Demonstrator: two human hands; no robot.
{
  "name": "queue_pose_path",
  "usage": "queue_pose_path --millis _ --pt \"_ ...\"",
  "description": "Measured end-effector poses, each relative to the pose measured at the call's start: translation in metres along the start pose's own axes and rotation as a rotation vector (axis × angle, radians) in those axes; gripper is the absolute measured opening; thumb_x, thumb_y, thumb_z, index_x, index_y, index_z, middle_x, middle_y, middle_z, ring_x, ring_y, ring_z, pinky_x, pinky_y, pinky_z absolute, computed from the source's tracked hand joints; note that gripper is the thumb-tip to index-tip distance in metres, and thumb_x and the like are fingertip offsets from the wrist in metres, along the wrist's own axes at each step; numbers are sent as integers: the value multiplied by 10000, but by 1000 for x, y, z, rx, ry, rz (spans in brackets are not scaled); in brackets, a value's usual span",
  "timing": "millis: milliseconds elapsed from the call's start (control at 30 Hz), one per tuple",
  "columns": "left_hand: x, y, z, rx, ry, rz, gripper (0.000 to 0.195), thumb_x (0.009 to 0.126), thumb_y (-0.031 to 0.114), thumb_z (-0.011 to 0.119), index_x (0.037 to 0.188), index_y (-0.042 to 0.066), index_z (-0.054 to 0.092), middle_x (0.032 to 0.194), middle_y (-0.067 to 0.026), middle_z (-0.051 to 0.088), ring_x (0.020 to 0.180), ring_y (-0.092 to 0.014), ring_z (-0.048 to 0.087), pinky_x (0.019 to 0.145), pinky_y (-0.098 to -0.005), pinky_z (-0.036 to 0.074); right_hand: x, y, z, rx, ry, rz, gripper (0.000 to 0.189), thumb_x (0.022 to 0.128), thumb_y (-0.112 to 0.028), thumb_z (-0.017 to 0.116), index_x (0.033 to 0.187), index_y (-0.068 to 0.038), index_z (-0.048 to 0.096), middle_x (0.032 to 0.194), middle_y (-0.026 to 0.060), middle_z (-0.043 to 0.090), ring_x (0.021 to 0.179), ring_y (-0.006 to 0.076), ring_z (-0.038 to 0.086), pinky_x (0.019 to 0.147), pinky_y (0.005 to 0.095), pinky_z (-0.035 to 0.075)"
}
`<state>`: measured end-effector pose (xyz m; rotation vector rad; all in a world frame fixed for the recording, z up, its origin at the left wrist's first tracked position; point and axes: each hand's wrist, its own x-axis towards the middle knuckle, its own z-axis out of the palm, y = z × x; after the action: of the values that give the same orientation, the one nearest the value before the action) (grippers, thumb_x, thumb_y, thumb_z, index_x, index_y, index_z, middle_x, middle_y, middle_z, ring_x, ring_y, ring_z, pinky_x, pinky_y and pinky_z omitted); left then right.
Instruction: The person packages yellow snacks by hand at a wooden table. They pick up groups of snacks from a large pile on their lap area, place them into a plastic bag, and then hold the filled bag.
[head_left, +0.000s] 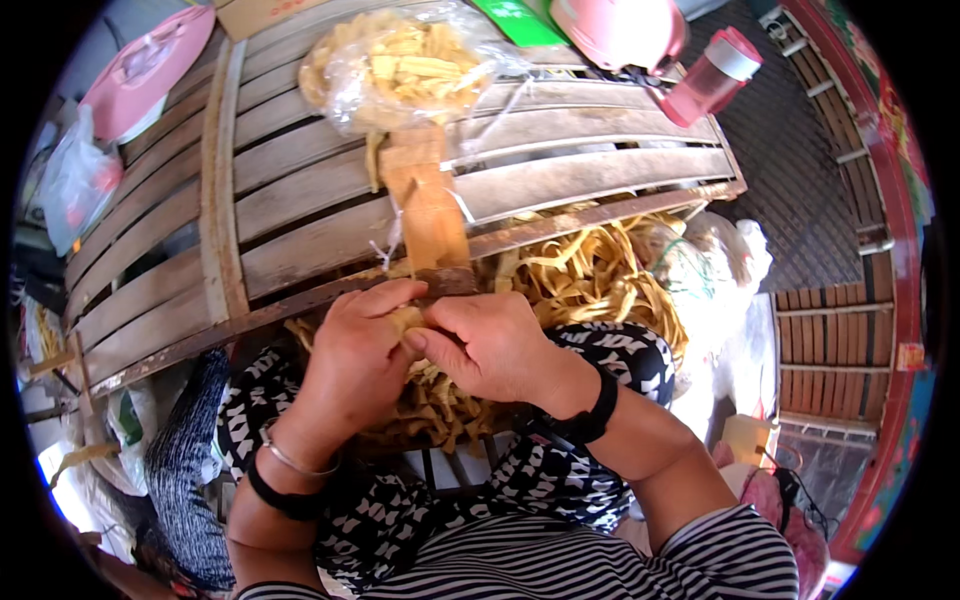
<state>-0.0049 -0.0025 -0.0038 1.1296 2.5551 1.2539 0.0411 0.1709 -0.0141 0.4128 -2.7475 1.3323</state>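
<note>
My left hand (356, 360) and my right hand (491, 345) meet at the table's near edge, both closed on a small pale yellow strip (409, 321) between them. Just beyond my fingers lies the end of a flat wooden board (427, 206), which is tied to the slats with white string. Below my hands, a heap of yellow-brown strips (442, 409) rests between my knees. A clear plastic bag (397, 64) of short yellow pieces sits at the board's far end. What exactly the fingertips press on is partly hidden.
The slatted table (300, 180) has a rusty metal edge. Long yellow strips (600, 270) pile up under its right side, beside stuffed plastic bags (705, 255). A pink bottle (712, 75), a green packet (521, 19) and a pink hat (150, 67) lie farther back. Another person's patterned sleeve or leg (184, 480) is at left.
</note>
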Motion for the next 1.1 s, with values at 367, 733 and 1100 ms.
queue_pose_path --millis 367,733,1100 --pt "0 -10 -27 -848 329 -267 70 860 7 610 850 -58 633 1017 -110 648 985 -203 612 911 -326 461 1 0 -13 1351 -401 647 490 971 -462 448 762 -35 569 564 -45 372 453 47 241 436 212 192" --pt "-5 -16 -2 -1359 90 -526 139 813 13 650 888 39 536 676 -37 557 510 -86 484 513 -247 471 3 0 -36 1064 -235 802 284 914 -255 625 750 -25 607 593 -39 488 485 33 350 436 204 250" --pt "33 -42 29 -817 275 -633 151 881 100 629 1008 21 610 773 -5 578 607 -53 486 555 -205 429 38 30 -15 -285 258 382 208 830 -228 713 839 -48 608 689 55 636 579 134 593 545 295 475"
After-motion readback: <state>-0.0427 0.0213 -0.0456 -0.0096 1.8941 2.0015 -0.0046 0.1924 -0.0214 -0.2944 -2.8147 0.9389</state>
